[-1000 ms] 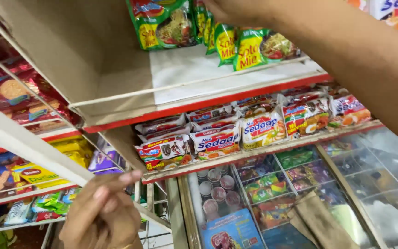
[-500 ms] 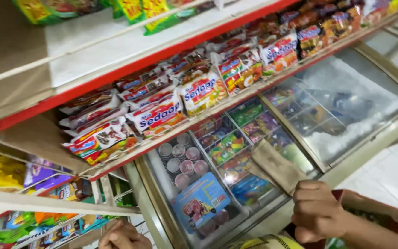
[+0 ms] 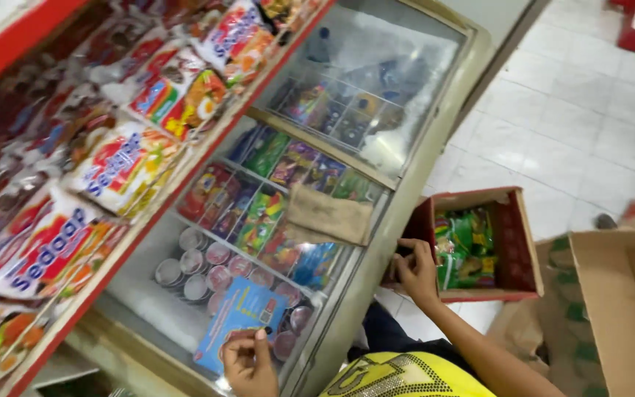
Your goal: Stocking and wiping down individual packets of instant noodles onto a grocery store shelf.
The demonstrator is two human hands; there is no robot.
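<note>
Glass-topped and white-framed, the long chest freezer (image 3: 376, 242) fills the middle, with a red-edged shelf of noodle packets (image 3: 112, 169) hung over it. An open red cardboard box (image 3: 512, 235) of green packets (image 3: 464, 246) is set on the floor beside the freezer. Its near wall is gripped by the right hand (image 3: 414, 270). The left hand (image 3: 248, 364) is rested on the lid, seemingly loosely curled. If tugged one-handed, the box could be tipped and packets spilled.

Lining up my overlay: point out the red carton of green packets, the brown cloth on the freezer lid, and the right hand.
red carton (image 3: 517, 242), head view, on its right inner wall.
brown cloth (image 3: 330, 214), head view, at its middle.
right hand (image 3: 416, 270), head view, on its back, at the carton's left edge.
</note>
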